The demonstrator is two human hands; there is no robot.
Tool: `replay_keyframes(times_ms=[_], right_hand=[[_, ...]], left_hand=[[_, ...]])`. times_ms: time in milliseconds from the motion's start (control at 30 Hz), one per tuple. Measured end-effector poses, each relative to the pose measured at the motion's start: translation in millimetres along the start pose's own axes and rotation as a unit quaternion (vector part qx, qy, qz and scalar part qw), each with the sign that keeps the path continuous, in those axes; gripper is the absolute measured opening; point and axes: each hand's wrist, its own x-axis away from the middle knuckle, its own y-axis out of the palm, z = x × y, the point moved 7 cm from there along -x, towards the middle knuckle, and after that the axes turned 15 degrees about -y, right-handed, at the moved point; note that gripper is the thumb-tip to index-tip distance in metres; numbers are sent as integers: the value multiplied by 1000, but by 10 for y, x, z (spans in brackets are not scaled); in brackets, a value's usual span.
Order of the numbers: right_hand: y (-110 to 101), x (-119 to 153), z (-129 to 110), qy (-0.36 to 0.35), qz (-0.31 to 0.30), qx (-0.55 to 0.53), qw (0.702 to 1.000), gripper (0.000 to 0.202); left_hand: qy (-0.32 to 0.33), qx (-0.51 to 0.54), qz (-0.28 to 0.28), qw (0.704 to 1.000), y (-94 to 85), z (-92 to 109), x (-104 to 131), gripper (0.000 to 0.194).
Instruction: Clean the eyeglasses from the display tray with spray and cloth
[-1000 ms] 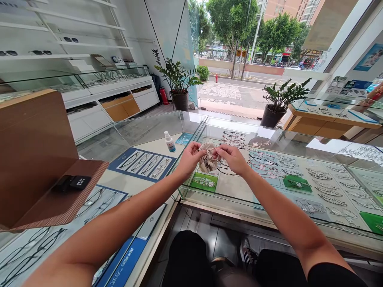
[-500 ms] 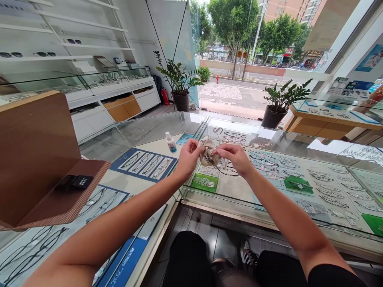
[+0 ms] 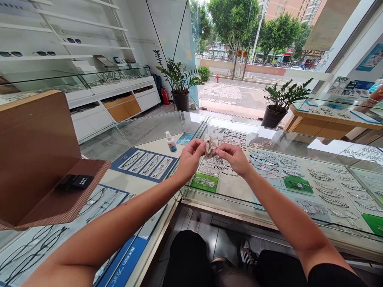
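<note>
Above the glass counter, my left hand (image 3: 191, 156) is closed on a crumpled beige cloth (image 3: 210, 146). My right hand (image 3: 232, 158) meets it from the other side, thumb and fingers pinched at a thin-rimmed pair of glasses (image 3: 218, 138). The cloth is bunched against the glasses and hides most of them. Spectacle frames below in the case make the glasses' outline hard to pick out. A small white spray bottle (image 3: 170, 142) with a blue label stands left of my hands.
Under the glass countertop (image 3: 227, 198) lie rows of spectacle frames (image 3: 265, 164) and green cards (image 3: 205, 182). A brown panelled stand (image 3: 38, 159) rises at the left, with a small black device (image 3: 78, 181) on its base. Potted plants (image 3: 181, 99) stand beyond the counter.
The cloth has been gathered into a smaller bundle and sits slightly higher between my fingers. My left hand has shifted a little to the right; the spray bottle stays put.
</note>
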Motion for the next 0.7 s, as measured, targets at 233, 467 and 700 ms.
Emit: replay_keyframes(times_ms=[233, 467, 700], right_hand=[[79, 19, 19, -26, -53, 2, 998, 38], [46, 13, 13, -23, -51, 26, 998, 37], [5, 8, 31, -12, -29, 28, 999, 33]], left_hand=[[-100, 41, -49, 993, 26, -174, -90, 56], [-121, -13, -8, 993, -45, -195, -95, 55], [-125, -9, 11, 992, -87, -183, -115, 44]])
